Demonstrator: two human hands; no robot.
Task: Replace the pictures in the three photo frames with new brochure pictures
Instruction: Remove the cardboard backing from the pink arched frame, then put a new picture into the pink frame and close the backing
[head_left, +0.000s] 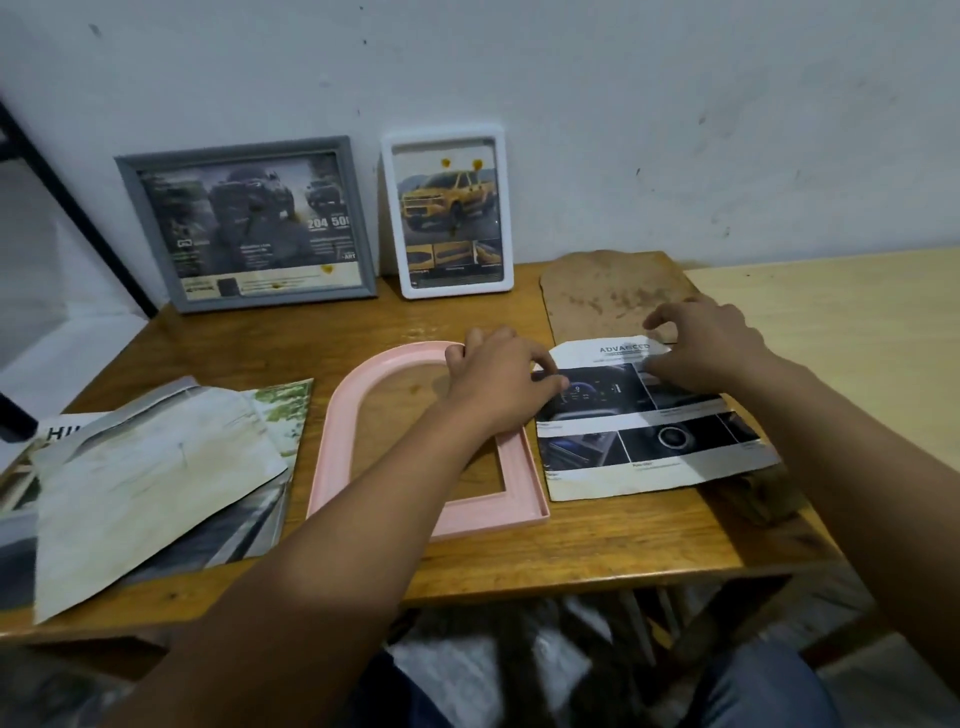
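Note:
A pink arch-shaped photo frame (337, 431) lies flat and empty on the wooden table (571, 545). Right of it lies an arch-cut brochure picture (639, 441) with car interior photos, on top of a brown backing board (608, 296). My left hand (498, 384) rests over the frame's right side, fingertips pinching the picture's left edge. My right hand (701, 343) presses on the picture's top right, fingers spread. A grey frame (249, 223) and a white frame (449, 210) stand against the wall, each showing a car brochure picture.
Loose brochure pages and cut paper (150, 467) lie at the table's left. A pale wooden surface (841, 332) adjoins the table on the right. A black metal bar (67, 208) slants at far left. My knees show below the table's front edge.

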